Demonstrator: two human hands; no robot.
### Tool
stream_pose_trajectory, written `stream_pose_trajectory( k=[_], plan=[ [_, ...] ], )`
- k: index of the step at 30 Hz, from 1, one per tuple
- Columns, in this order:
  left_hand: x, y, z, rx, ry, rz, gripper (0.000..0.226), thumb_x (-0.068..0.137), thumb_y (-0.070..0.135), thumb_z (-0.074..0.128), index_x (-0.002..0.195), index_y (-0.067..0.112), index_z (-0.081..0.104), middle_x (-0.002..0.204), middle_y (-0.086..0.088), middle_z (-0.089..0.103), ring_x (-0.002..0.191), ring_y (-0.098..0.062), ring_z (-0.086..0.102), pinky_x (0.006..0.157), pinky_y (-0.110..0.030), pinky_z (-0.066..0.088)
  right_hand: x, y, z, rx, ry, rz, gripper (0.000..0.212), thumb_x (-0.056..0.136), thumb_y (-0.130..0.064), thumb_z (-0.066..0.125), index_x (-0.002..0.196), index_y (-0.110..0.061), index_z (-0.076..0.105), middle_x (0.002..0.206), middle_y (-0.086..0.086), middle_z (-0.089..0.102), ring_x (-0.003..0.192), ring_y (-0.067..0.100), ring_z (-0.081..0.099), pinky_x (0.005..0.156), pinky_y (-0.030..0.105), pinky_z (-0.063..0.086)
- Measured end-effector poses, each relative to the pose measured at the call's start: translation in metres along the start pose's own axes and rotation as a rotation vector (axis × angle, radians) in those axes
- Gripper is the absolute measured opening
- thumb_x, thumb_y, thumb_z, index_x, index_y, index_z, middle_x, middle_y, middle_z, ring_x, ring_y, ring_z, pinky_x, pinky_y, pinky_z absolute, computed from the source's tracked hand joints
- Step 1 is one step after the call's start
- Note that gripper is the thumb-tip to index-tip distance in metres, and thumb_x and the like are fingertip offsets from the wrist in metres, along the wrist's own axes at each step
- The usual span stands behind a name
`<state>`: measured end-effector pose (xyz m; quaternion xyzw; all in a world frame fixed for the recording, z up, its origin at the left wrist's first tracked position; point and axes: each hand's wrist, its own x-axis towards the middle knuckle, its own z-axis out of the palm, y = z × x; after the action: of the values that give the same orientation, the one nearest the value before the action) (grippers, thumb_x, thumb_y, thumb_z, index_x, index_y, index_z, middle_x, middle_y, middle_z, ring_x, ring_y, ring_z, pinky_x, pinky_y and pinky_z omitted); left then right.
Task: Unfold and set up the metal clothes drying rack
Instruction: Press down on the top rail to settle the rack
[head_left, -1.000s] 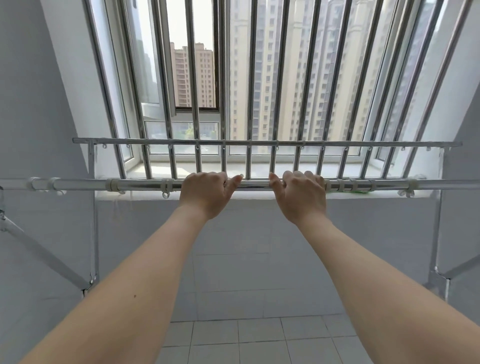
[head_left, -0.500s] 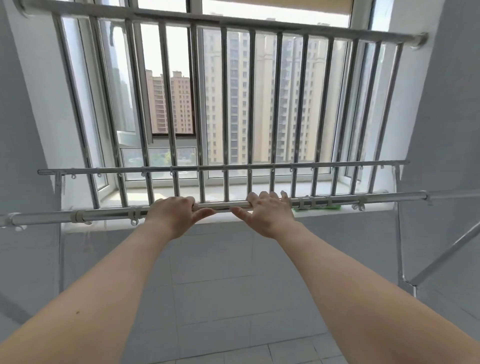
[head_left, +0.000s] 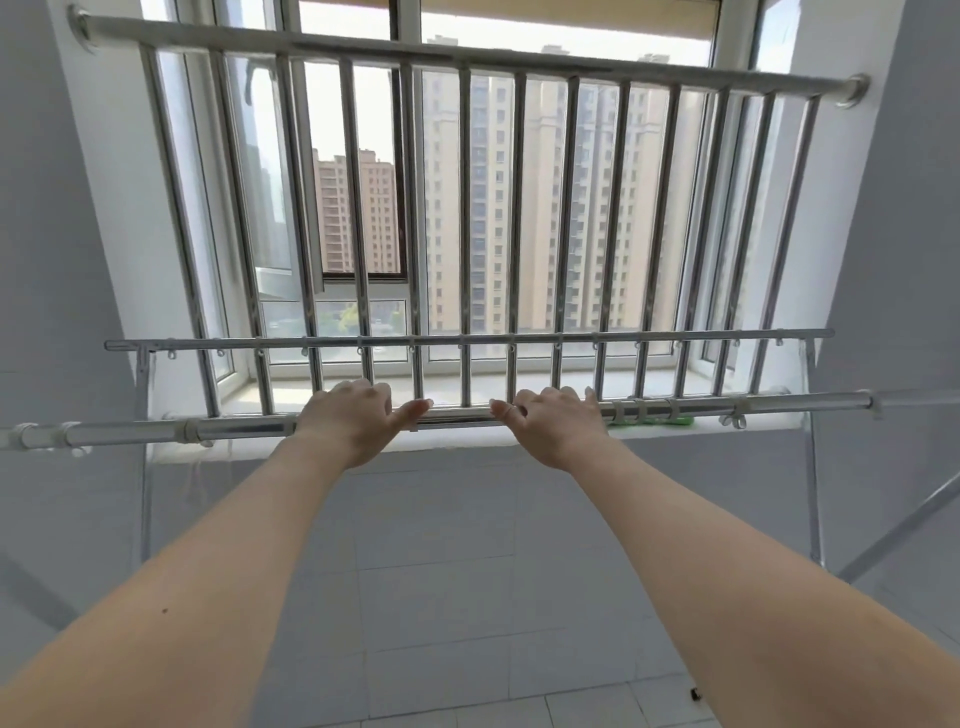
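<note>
Both the left hand (head_left: 349, 422) and right hand (head_left: 557, 425) have loosened from a full grip, fingers now spread over the near rail (head_left: 234, 429) of the unfolded drying rack (head_left: 467, 339) by the window; release looks close.

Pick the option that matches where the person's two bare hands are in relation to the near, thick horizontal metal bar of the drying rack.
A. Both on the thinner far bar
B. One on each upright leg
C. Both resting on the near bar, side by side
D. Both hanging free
C: the left hand and right hand both lie on top of the near thick metal bar, fingers loosely spread, a short gap of bare bar between them.
</note>
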<state>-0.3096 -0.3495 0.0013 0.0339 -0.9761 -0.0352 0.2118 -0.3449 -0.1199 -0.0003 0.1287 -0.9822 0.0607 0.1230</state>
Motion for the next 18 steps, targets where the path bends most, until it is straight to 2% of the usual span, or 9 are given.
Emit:
stream_pose_trajectory(
  k=[4, 7, 10, 14, 18],
  plan=[
    [-0.009, 0.004, -0.002, -0.015, 0.019, 0.011, 0.058, 0.087, 0.069, 0.028, 0.101, 0.021, 0.058, 0.115, -0.003, 0.057, 0.115, -0.022, 0.050, 0.090, -0.040, 0.038, -0.007, -0.001, -0.005, 0.007, 0.003, -0.013, 0.063, 0.096, -0.060, 0.017, 0.136, -0.024, 0.048, 0.138, 0.011, 0.050, 0.134, 0.029, 0.037, 0.116, 0.054, 0.013],
    [-0.015, -0.003, -0.003, 0.043, -0.026, 0.010, 0.051, 0.088, 0.068, 0.032, 0.098, 0.022, 0.053, 0.109, -0.002, 0.058, 0.109, -0.023, 0.052, 0.088, -0.039, 0.039, -0.013, 0.004, -0.009, -0.013, 0.012, -0.019, 0.053, 0.095, -0.056, 0.031, 0.136, -0.026, 0.046, 0.138, 0.010, 0.049, 0.133, 0.029, 0.038, 0.113, 0.053, 0.018],
    [-0.022, -0.010, -0.002, 0.123, -0.005, 0.021, 0.037, 0.093, 0.054, 0.040, 0.098, 0.019, 0.051, 0.110, -0.005, 0.061, 0.107, -0.026, 0.051, 0.089, -0.039, 0.038, -0.021, 0.016, -0.009, -0.109, -0.012, 0.026, 0.049, 0.093, -0.045, 0.043, 0.138, -0.024, 0.040, 0.140, 0.011, 0.047, 0.133, 0.030, 0.037, 0.114, 0.053, 0.020],
    [-0.028, -0.006, -0.006, 0.130, 0.006, 0.019, 0.033, 0.095, 0.047, 0.043, 0.102, 0.016, 0.052, 0.110, -0.007, 0.060, 0.111, -0.027, 0.048, 0.091, -0.042, 0.037, -0.026, 0.018, -0.007, -0.061, 0.037, 0.061, 0.035, 0.099, -0.035, 0.036, 0.130, -0.020, 0.046, 0.134, 0.012, 0.052, 0.130, 0.031, 0.040, 0.115, 0.055, 0.018],
    [-0.036, -0.013, -0.019, 0.063, -0.033, -0.004, 0.026, 0.096, 0.042, 0.046, 0.097, 0.016, 0.051, 0.114, -0.010, 0.060, 0.114, -0.028, 0.047, 0.095, -0.043, 0.036, -0.024, 0.009, -0.002, -0.069, 0.080, 0.036, 0.031, 0.101, -0.029, 0.034, 0.126, -0.017, 0.047, 0.130, 0.015, 0.054, 0.128, 0.033, 0.042, 0.115, 0.055, 0.019]
  ],
)
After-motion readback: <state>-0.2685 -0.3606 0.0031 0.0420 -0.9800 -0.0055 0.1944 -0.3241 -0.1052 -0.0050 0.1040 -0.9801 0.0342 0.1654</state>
